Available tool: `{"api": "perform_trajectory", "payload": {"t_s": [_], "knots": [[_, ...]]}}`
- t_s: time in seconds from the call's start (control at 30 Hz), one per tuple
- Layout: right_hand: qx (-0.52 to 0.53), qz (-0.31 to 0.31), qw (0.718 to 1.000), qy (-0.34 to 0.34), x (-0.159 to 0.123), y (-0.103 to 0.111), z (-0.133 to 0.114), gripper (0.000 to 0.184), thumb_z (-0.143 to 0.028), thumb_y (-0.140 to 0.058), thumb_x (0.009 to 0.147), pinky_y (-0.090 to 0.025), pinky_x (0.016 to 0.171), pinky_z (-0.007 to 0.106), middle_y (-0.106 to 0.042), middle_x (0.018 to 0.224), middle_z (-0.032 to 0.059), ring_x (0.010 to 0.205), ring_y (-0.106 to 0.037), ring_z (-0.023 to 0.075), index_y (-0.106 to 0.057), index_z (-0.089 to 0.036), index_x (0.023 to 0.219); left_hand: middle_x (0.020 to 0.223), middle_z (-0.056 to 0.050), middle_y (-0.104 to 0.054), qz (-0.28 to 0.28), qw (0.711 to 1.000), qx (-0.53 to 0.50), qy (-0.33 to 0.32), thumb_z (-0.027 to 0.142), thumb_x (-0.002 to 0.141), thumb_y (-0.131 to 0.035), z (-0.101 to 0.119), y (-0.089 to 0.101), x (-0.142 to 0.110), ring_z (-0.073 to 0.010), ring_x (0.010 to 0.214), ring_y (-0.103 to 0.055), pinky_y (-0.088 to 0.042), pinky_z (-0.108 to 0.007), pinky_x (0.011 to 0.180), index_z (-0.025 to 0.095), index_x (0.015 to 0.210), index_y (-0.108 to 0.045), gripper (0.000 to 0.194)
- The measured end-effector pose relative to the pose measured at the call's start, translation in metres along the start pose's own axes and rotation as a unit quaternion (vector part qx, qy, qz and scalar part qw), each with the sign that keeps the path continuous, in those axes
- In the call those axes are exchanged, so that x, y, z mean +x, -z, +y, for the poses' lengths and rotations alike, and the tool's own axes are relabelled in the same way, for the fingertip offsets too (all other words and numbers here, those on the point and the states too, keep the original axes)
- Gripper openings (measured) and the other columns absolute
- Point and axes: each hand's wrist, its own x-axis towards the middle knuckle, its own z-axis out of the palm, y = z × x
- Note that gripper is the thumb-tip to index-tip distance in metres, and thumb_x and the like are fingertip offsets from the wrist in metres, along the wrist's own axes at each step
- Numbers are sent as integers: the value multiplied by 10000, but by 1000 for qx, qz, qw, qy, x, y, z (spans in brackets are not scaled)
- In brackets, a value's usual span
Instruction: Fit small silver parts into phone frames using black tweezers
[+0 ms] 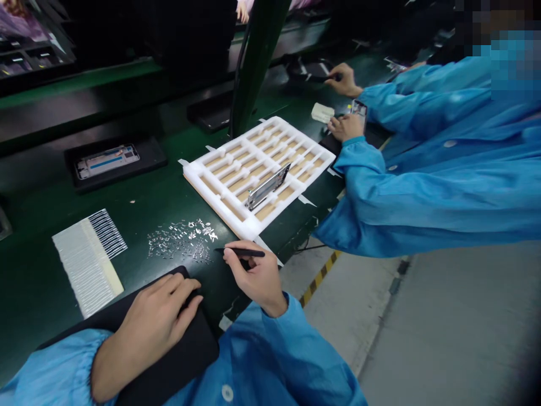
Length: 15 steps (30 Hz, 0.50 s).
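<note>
One slim black tool [249, 252] is pinched between the thumb and fingers of the right hand [256, 276], just below the middle of the frame, its thin tip pointing left, close to the scattered metal pieces [181, 239] — too many and too small to count. The left hand [154, 313] lies palm down on a black pad [181, 355] at lower left, fingers loosely bent, thumb apart from them.

Three phone-like frames show: one standing tilted [268, 187] in the single white slotted tray [256, 224] at centre, one lying flat [107, 162] in a black holder [152, 155] at upper left, and one by a co-worker's lower hand [349, 127] at upper right; any print on them is too small to read. The co-worker's other hand [344, 82] is above it. A second black holder [211, 111] sits at upper middle. One ribbed sheet [87, 259] with a pale yellow band lies at left on the dark green bench [158, 198] — and one yellowish block [322, 113] near the co-worker.
</note>
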Motion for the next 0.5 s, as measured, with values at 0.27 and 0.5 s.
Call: {"api": "perform_trajectory", "payload": {"t_s": [0.27,0.5], "knots": [[0,-18,999,33,0,3,-8,73,-222,-733,933,-630,666,306,-809,864,64,711,-766,197,-805,-210,928,962,-27,-707,-1,1000,-4,3,302,1098,-521,-1,-1,-1,-206,865,-706,-539,-336,771,222,1198,-660,189],[-5,-26,999,36,0,4,-9,95,-211,-716,933,-615,638,295,-790,801,50,674,-748,187,-786,-206,869,960,-29,-707,-9,1000,1,5,303,1103,-504,-1,-1,-1,-210,859,-712,-555,-344,767,221,1191,-662,199]]}}
